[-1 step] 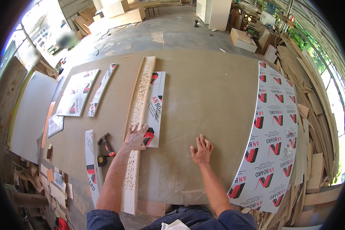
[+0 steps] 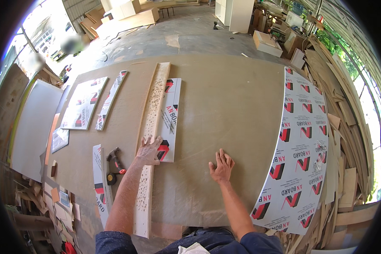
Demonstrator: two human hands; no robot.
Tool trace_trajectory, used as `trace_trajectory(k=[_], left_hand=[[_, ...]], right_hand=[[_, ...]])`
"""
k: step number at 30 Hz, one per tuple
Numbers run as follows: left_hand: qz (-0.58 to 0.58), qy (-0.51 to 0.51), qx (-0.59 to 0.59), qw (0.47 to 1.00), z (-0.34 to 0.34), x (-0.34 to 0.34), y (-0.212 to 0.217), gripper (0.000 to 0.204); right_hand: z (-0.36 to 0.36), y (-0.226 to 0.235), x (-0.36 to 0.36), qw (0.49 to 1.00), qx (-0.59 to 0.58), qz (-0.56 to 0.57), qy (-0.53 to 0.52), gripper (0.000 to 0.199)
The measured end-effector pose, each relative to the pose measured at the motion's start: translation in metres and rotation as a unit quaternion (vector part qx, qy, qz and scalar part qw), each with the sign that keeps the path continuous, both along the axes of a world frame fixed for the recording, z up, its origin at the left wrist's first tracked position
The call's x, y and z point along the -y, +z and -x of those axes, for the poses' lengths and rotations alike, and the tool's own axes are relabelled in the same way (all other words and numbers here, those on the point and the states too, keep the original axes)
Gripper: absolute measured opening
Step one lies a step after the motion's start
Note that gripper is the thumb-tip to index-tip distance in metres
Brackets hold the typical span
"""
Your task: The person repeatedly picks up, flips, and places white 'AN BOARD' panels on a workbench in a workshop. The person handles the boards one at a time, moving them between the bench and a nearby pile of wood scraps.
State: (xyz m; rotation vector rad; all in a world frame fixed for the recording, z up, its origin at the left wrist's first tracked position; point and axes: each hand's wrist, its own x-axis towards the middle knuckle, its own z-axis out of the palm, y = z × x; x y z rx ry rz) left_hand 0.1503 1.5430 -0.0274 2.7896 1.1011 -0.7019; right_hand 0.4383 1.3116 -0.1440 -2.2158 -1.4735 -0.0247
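A long, pale wooden plank (image 2: 157,93), marked with many small pits or holes, lies lengthwise on the wide brown worktable (image 2: 224,106). Across it rests my left hand (image 2: 148,152), fingers spread and slightly bent, the thumb side over its right edge. Close against that edge is a narrow white panel strip (image 2: 170,122) with red and black print, partly covered by my fingertips. My right hand (image 2: 222,167) lies on the bare tabletop right of the strip, its fingers apart and holding nothing.
Left of my forearm are a hammer (image 2: 115,160), a tape measure (image 2: 111,178) and a printed strip (image 2: 100,182). Farther left lie a printed panel (image 2: 84,103) and a slim offcut (image 2: 111,99). A large printed sheet (image 2: 298,156) covers the right end, beside stacked timber (image 2: 347,127).
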Motion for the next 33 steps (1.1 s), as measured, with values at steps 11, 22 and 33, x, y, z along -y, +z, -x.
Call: trace_trajectory(k=[11, 22, 33], left_hand=[[-0.004, 0.035, 0.022, 0.999, -0.045, -0.088, 0.006, 0.123], [-0.032, 0.007, -0.002, 0.999, -0.116, -0.204, -0.005, 0.123], [0.05, 0.021, 0.086, 0.995, -0.23, -0.284, -0.041, 0.106]], right_hand=[[0.002, 0.01, -0.007, 0.999, -0.015, -0.025, -0.013, 0.06], [-0.001, 0.02, -0.007, 0.999, -0.029, -0.001, -0.027, 0.069], [-0.004, 0.032, -0.012, 0.998, -0.045, 0.044, -0.033, 0.072]])
